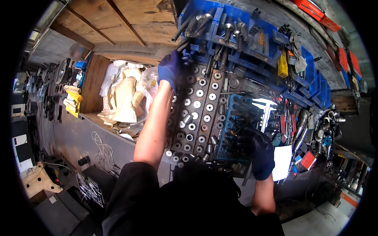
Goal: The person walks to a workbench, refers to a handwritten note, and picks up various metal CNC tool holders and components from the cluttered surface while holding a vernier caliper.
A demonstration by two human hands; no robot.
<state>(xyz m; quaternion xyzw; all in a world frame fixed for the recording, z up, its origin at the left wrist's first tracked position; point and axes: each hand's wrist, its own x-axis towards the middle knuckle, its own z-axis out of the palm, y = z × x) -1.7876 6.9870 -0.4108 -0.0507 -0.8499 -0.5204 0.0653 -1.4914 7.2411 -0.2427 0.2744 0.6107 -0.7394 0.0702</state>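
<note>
My left hand (169,71), in a dark blue work glove, reaches to the far left corner of a steel rack (200,82) that holds rows of round slotted collets (199,93). It is beside the lowest blue bin, and its fingers are too dark to make out. My right hand (261,151), also gloved, hovers over or rests on the near right part of a teal tool tray (236,103) filled with small dark tools. Its fingers blend into the dark tray, so whether they hold anything does not show. A white sheet (282,162) lies beside that hand.
Blue bins (215,30) with drill bits and cutters line the back. To the left, a wooden crate (94,84) holds crumpled paper and plastic (126,98). A silver caliper (266,112), loose hand tools and metal holders (302,122) crowd the right side.
</note>
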